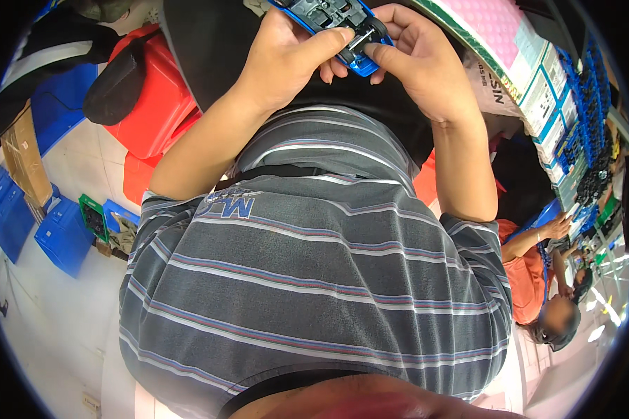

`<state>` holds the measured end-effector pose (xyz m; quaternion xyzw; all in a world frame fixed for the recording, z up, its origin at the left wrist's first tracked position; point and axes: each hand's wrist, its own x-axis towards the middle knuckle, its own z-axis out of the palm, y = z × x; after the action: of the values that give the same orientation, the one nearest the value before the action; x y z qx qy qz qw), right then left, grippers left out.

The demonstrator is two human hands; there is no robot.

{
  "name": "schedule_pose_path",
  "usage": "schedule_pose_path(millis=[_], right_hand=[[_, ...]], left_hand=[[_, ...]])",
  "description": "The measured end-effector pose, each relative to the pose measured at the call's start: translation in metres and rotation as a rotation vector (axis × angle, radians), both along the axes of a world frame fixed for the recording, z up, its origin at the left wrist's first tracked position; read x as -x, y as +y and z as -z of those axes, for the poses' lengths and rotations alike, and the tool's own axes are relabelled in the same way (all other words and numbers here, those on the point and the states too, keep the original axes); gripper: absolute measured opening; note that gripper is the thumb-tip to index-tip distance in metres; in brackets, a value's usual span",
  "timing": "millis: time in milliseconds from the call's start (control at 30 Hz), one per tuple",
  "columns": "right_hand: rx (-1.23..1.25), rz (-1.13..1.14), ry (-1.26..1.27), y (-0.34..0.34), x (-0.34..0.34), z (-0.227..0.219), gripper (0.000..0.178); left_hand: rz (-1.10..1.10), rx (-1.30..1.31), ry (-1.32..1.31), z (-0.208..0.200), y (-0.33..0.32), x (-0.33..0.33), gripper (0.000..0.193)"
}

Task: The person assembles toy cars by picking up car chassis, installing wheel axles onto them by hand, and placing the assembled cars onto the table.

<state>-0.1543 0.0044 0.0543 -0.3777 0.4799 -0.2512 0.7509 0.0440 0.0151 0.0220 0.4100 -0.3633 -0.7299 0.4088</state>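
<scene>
Both hands hold a toy car (326, 12) at the top of the head view, its dark underside facing up and its blue body showing along the edges. My left hand (291, 52) grips one side, with the thumb laid on the underside beside the wheel axle (362, 40). From the other side my right hand (421, 59) closes on the car, its thumb touching near a black wheel. The car's far end is cut off by the picture's edge. Some fingers of both hands are hidden beneath the body.
A worktable (534, 77) with pink sheeting and several blue parts runs along the right. Beyond it a co-worker in an orange top (528, 272) reaches to the table. On the left stand a red plastic seat (150, 105), blue bins (64, 234) and a cardboard piece (26, 157).
</scene>
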Motion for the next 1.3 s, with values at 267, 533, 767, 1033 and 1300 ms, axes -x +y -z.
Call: schedule_pose_path(millis=[267,533,767,1033,1300], right_hand=[[0.077,0.022,-0.152,0.007,0.009,0.01,0.031],[0.025,0.019,-0.026,0.004,0.0,-0.008,0.034],[0.143,0.043,-0.103,0.016,0.01,0.022,0.034],[0.116,0.128,-0.179,0.023,0.014,0.017,0.033],[0.137,0.092,-0.045,0.021,0.008,0.022,0.041]], left_hand=[[0.085,0.024,0.029,0.004,-0.001,-0.003,0.024],[0.056,0.034,0.023,0.002,0.003,0.0,0.019],[0.129,-0.014,0.048,0.007,-0.001,-0.002,0.016],[0.104,0.034,-0.058,-0.007,0.001,0.009,0.013],[0.014,0.005,-0.066,0.0,0.008,0.012,0.015]])
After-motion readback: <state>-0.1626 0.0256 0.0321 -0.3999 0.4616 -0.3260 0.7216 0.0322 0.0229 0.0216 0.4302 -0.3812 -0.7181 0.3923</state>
